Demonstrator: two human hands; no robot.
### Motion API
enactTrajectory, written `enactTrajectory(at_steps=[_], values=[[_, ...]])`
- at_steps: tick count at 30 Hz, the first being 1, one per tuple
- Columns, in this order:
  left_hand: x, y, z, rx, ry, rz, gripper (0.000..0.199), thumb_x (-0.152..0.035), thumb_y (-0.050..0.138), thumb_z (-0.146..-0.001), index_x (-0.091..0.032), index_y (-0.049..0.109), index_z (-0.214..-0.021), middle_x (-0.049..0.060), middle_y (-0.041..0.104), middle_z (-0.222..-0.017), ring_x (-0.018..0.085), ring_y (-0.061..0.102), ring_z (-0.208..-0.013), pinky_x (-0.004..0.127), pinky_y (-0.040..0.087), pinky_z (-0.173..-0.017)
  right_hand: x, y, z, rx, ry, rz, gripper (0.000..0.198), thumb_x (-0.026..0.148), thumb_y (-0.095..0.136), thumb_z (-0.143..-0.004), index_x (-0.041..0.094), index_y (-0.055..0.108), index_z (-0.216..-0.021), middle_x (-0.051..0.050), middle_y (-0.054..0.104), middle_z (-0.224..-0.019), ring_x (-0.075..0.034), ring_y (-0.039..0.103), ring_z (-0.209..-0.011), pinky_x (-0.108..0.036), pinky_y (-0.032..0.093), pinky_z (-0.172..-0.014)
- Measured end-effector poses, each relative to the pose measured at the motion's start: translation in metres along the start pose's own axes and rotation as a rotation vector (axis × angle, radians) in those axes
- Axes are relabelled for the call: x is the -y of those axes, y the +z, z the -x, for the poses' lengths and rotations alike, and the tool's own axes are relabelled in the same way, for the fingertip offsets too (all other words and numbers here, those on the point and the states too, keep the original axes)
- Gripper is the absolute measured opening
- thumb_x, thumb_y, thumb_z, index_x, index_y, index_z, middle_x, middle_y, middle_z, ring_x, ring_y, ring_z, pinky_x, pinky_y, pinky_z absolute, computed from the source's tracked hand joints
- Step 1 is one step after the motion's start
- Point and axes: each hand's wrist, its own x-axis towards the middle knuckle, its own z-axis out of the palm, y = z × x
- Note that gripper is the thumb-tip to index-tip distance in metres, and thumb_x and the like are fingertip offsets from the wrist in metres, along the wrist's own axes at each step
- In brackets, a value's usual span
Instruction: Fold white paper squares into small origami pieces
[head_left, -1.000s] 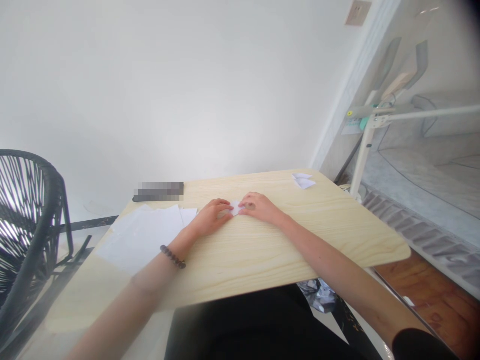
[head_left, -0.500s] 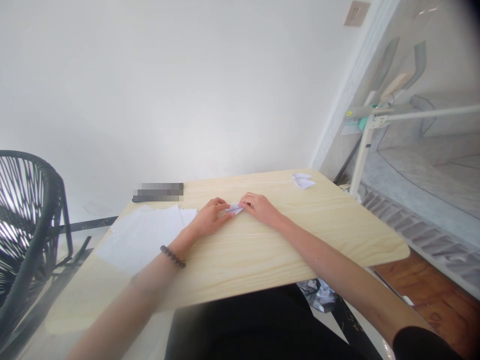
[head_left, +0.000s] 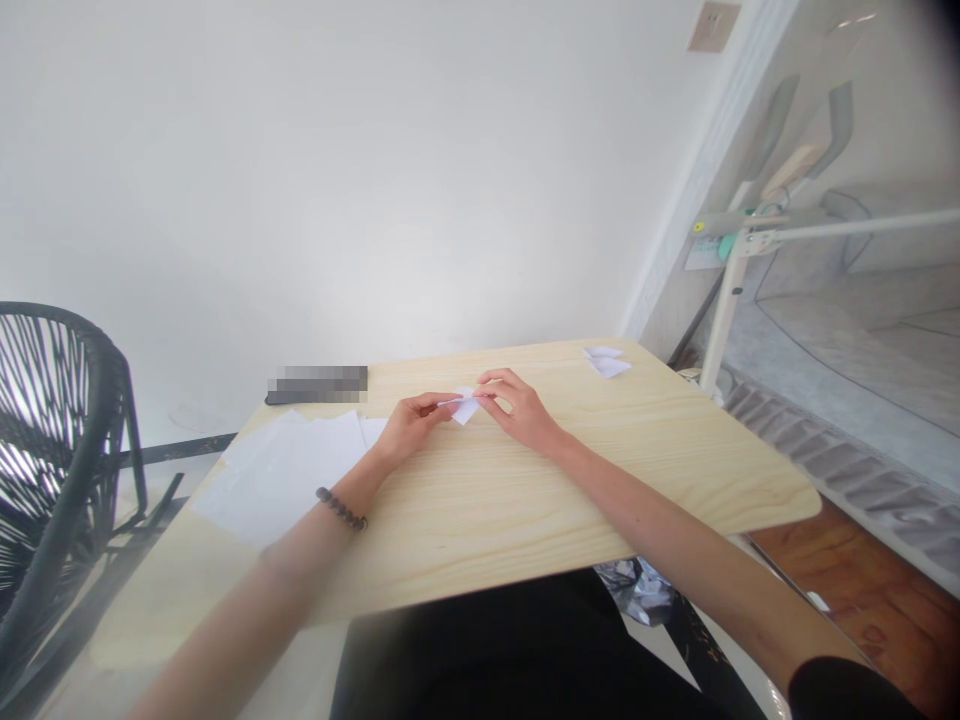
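Between my hands, over the middle of the wooden table, is a small piece of folded white paper. My left hand pinches its left side between thumb and fingers. On the opposite side, my right hand grips the paper's right edge with its fingertips. The fingers cover both ends of the paper, so its full shape is partly hidden. A beaded bracelet circles my left wrist.
Loose white sheets lie at the table's left, below a pixelated dark object. Folded paper pieces rest near the far right corner. A woven chair stands at left, a white metal frame at right.
The folded paper has been lifted and turned, and more of its pointed lower part shows. My left hand has shifted slightly left; the right hand's fingers have risen a little.
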Motion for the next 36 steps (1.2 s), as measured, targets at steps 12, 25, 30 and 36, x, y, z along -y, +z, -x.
enactTrajectory(at_steps=[12,25,30,36], values=[[-0.006,0.004,0.002,-0.082,-0.095,0.102,0.035,-0.032,0.067,-0.060,-0.015,0.065,-0.090,0.006,0.066,-0.088,0.021,0.059,-0.084,0.034,0.043,-0.080,-0.010,0.005,0.005,0.105,0.409,-0.462,0.025,0.036,0.059,-0.068,0.016,0.060,-0.084,-0.004,0.063,-0.082,-0.014,0.060,-0.076,-0.029,0.048,-0.071],[-0.009,0.005,0.003,-0.098,-0.115,0.119,0.030,-0.036,0.067,-0.061,-0.014,0.068,-0.081,0.005,0.067,-0.085,0.022,0.059,-0.081,0.034,0.043,-0.079,-0.004,0.004,0.002,0.114,0.402,-0.492,0.023,0.036,0.054,-0.073,0.014,0.056,-0.077,-0.003,0.060,-0.075,-0.012,0.058,-0.071,-0.026,0.046,-0.069],[-0.010,0.006,0.003,-0.034,-0.110,0.242,0.031,-0.034,0.063,-0.067,-0.010,0.067,-0.086,0.008,0.067,-0.085,0.022,0.059,-0.082,0.037,0.045,-0.080,-0.003,0.005,0.002,0.109,0.404,-0.445,0.022,0.036,0.051,-0.075,0.014,0.053,-0.077,-0.002,0.058,-0.073,-0.012,0.058,-0.069,-0.026,0.046,-0.068],[-0.010,0.007,0.003,-0.089,-0.108,0.308,0.040,-0.033,0.065,-0.065,-0.009,0.062,-0.097,0.010,0.066,-0.088,0.022,0.060,-0.081,0.040,0.046,-0.079,0.002,0.008,0.002,0.094,0.366,-0.364,0.020,0.035,0.047,-0.077,0.016,0.051,-0.079,-0.001,0.056,-0.072,-0.012,0.058,-0.068,-0.026,0.048,-0.066]])
